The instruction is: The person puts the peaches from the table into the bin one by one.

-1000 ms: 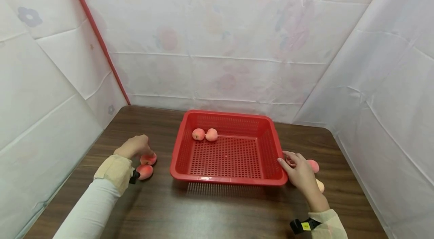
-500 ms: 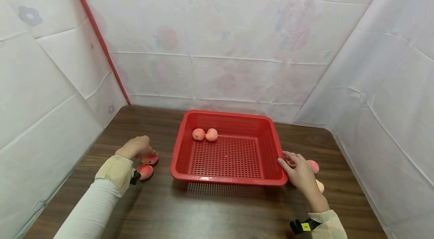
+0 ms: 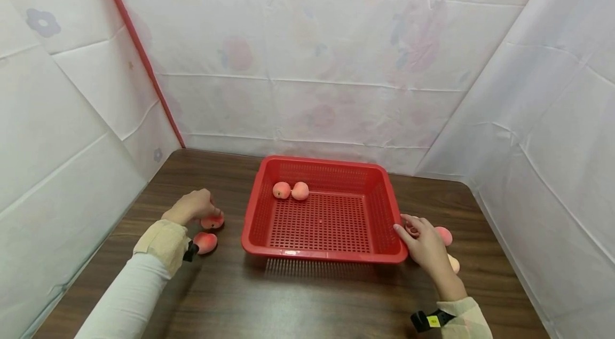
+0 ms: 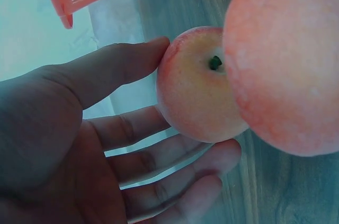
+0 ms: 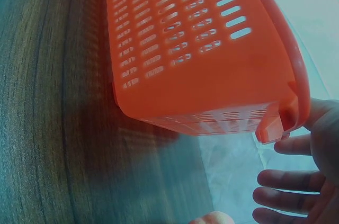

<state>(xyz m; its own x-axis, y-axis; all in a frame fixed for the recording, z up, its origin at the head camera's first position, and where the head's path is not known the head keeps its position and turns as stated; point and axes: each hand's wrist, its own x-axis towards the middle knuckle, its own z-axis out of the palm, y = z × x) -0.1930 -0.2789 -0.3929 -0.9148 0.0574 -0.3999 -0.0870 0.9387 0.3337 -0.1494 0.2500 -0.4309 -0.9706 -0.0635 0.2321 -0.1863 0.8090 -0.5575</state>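
Observation:
In the head view my left hand holds a pink-red peach at the table's left. The left wrist view shows thumb and fingers around this peach, its green stem visible. Just nearer lies a second peach, close to the left wrist; it looms large as the near peach in that wrist view. My right hand grips the right rim of a red perforated basket, thumb on top and forefinger below. Two peaches, a left one and a right one, sit in the basket's far left corner.
Right of my right hand lie a pink peach and a paler, partly hidden fruit. The brown wooden table is bounded by white patterned sheeting at the back and both sides.
My left hand has shifted slightly away from the person with its peach, and the gap to the nearer peach has widened. The right hand and basket look unmoved.

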